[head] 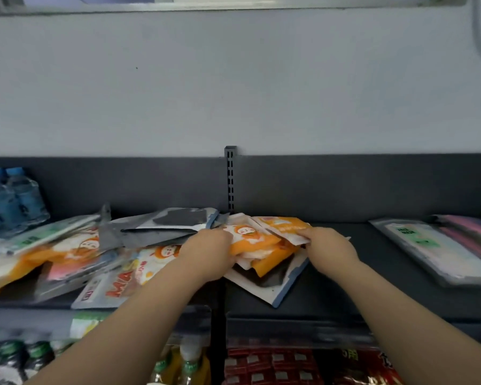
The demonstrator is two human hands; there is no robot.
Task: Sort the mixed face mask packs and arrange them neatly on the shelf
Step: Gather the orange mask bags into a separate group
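Both arms reach forward over the shelf, backs of the hands up. The left hand curls round the left edge of the orange packs at mid-shelf, and the right hand pinches their right edge. At least 2 are stacked there, on 1 black-and-white pack. A mixed heap sprawls at the left. Well apart on the right lie 1 green-labelled pack and 1 pink pack.

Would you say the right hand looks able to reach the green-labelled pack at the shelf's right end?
Probably, once it lets go: the right hand pinches an orange pack, but only bare shelf lies between it and the green-labelled pack.
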